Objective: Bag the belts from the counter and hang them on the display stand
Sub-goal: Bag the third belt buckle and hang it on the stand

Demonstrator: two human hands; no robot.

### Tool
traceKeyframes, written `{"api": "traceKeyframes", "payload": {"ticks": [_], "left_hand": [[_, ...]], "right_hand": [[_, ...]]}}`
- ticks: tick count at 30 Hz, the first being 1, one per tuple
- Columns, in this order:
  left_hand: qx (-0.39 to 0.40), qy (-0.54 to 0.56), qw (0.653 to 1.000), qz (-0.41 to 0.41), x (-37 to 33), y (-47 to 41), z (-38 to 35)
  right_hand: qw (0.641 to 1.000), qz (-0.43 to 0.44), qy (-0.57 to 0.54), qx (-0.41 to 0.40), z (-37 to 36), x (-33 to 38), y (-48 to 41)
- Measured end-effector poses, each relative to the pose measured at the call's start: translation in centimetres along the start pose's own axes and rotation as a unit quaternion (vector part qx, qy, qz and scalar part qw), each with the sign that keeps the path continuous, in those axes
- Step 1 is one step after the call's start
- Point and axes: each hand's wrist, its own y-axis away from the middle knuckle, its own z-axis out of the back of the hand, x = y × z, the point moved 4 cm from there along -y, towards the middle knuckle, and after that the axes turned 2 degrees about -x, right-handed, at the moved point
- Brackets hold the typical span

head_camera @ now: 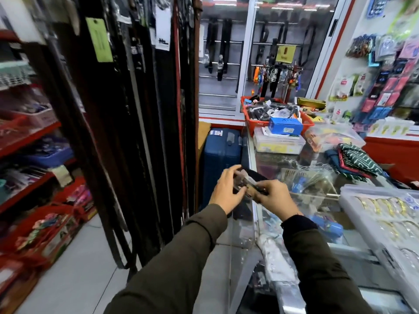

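Hands bagging belt at counter edge.
Left hand point(226, 189) and right hand point(275, 196) are both pinching the bagged belt point(249, 177) over the counter point(283, 159) edge; slippery plastic risking a drop.

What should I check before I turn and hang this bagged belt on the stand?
1. Both hands on the belt: left hand and right hand hold the belt. Ok.
2. Belt inside clear bag: plastic shows around it; fully in, cannot tell.
3. Bag closed: cannot tell, blurred.
4. Display stand within reach on the left: ok.
5. Free hook on stand: cannot tell, hanging belts cover it.
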Motion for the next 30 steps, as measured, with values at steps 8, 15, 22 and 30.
{"api": "traceKeyframes", "payload": {"ticks": [8,15,22,30], "left_hand": [[-0.166,0.305,0.916,0.202,0.3,0.8,6.1],[-0.19,0.322,0.91,0.177,0.1,2.1,10.0],[-0.251,0.183,0.949,0.047,-2.5,1.7,14.3],[-0.278,0.249,0.928,0.003,-5.9,0.4,19.7]], "right_hand": [[0.974,-0.031,-0.224,-0.025,-1.4,5.6,-1.2],[0.933,-0.017,-0.36,0.005,-2.8,9.1,-1.4],[0.927,0.021,-0.374,-0.003,-3.2,11.6,-0.8],[0.901,0.077,-0.428,-0.001,0.1,17.0,-3.0]]}}
